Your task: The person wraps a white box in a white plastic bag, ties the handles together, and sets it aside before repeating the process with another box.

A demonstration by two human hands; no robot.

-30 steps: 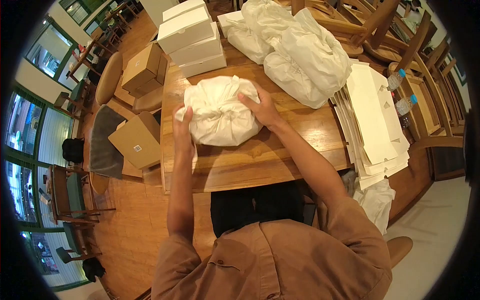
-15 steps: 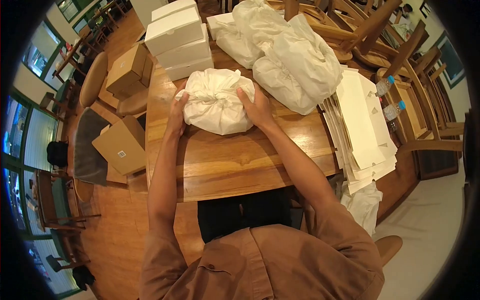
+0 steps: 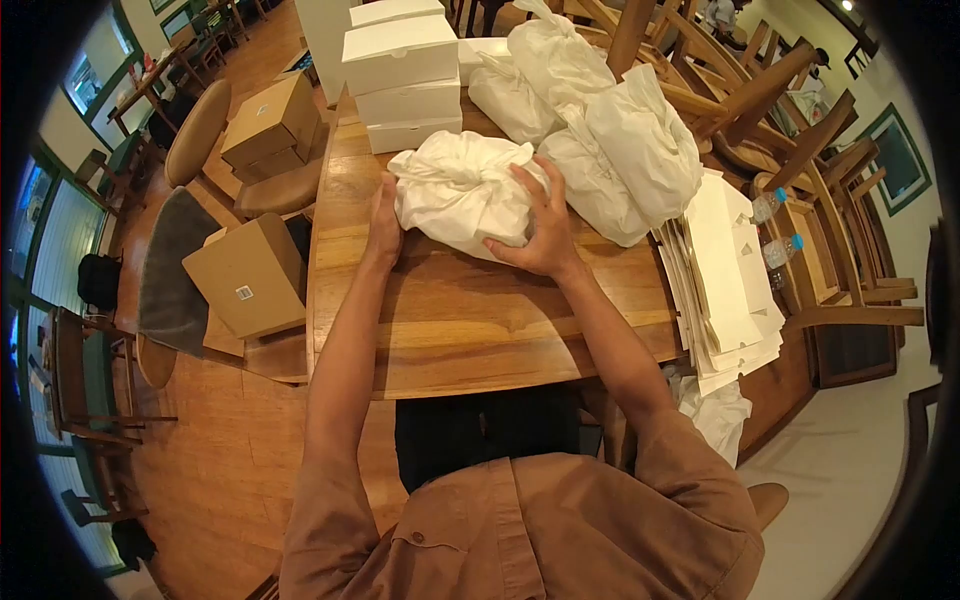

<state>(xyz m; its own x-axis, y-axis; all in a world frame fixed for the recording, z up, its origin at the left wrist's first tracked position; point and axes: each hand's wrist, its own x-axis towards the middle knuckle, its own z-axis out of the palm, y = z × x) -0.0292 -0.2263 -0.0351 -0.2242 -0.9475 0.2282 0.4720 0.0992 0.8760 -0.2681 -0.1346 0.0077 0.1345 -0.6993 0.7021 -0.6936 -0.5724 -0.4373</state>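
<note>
A white plastic bag [image 3: 462,195], knotted at the top and bulging around its contents, is on the wooden table in front of me. My left hand [image 3: 385,225] presses along its left side, fingers pointing away from me and partly hidden. On the right side, my right hand [image 3: 545,225] grips the bag, with the thumb low at the front and the fingers curled over the top. Both hands hold the bag between them. What is inside the bag is hidden.
White boxes [image 3: 402,55] are stacked at the table's back left. More tied white bags [image 3: 640,145] lie at the back right, beside flat white cardboard sheets [image 3: 715,265]. Plastic bottles [image 3: 778,250], upturned chairs [image 3: 840,235] and brown cardboard boxes [image 3: 250,280] surround the table [image 3: 480,350].
The bag appears slightly turned and tilted between my hands. My right hand has shifted from thumb on top to a wider grip, thumb low and fingers over the top. The view has swung slightly.
</note>
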